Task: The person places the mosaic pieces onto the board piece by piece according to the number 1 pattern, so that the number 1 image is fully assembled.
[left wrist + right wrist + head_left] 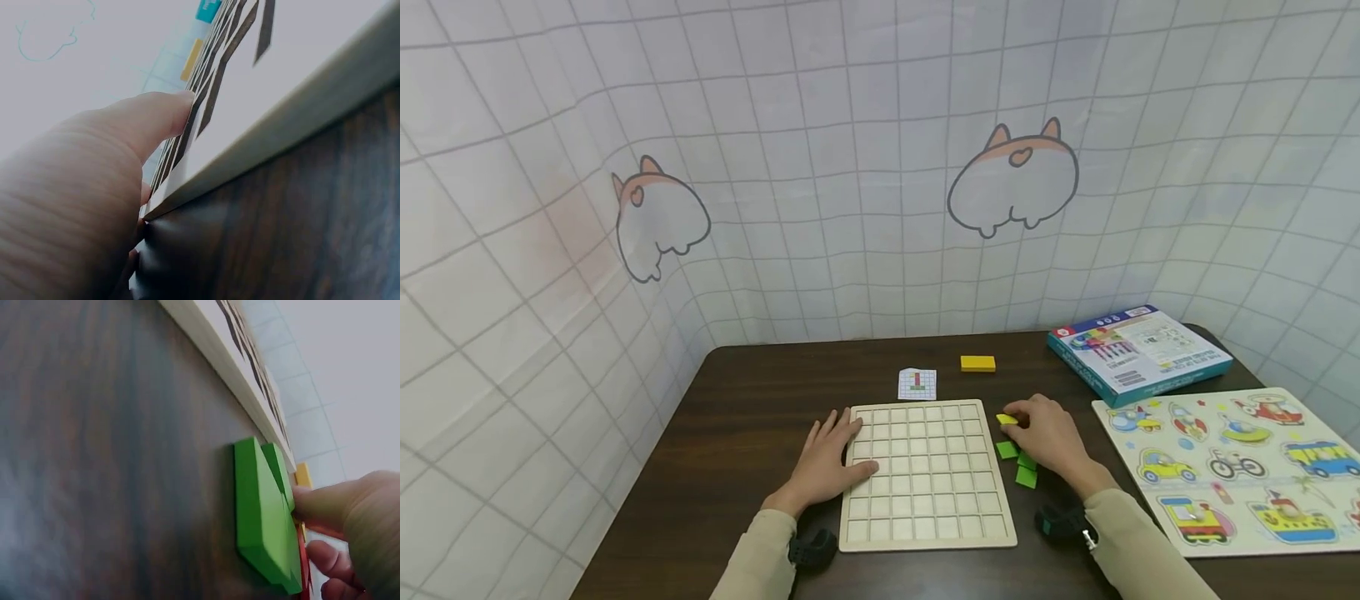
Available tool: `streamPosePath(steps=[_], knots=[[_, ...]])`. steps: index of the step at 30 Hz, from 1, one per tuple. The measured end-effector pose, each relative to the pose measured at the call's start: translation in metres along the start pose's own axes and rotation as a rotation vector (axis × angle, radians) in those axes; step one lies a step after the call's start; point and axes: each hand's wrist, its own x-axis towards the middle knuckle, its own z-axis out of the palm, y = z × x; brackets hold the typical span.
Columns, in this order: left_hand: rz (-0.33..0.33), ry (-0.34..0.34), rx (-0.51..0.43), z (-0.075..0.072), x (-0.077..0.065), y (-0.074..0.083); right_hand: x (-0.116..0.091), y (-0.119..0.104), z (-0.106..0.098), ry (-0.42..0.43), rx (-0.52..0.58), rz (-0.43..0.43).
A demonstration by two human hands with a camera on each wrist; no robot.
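Observation:
A pale wooden grid board [928, 475] lies flat on the dark table. On its left edge rests my left hand [827, 458], fingers spread and thumb over the squares; the thumb [165, 115] also shows against the board in the left wrist view. Just right of the board, my right hand [1051, 433] pinches a small yellow square tile [1006, 419] at its fingertips. Below that hand are several green square tiles [1026, 477], close together. In the right wrist view the green tiles [259, 512] stand before the thumb, with a red edge [304, 559] partly hidden beside them.
Behind the board lie a small pattern card [917, 384] and a yellow block [977, 364]. A boxed set [1150, 354] sits at the back right. In front of it, a picture puzzle board [1232, 467] reaches the right side. A gridded cloth [865, 167] hangs behind the table.

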Motion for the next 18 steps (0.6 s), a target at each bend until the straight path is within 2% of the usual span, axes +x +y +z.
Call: streamPosePath(steps=[10, 18], knots=[[-0.014, -0.003, 0.009, 0.0003, -0.0011, 0.0012, 0.0013, -0.0027, -0.0018, -0.002, 0.003, 0.037], [-0.015, 0.005, 0.0, -0.0018, -0.0027, 0.0048, 0.0011, -0.0054, -0.0019, 0.007, -0.006, -0.004]])
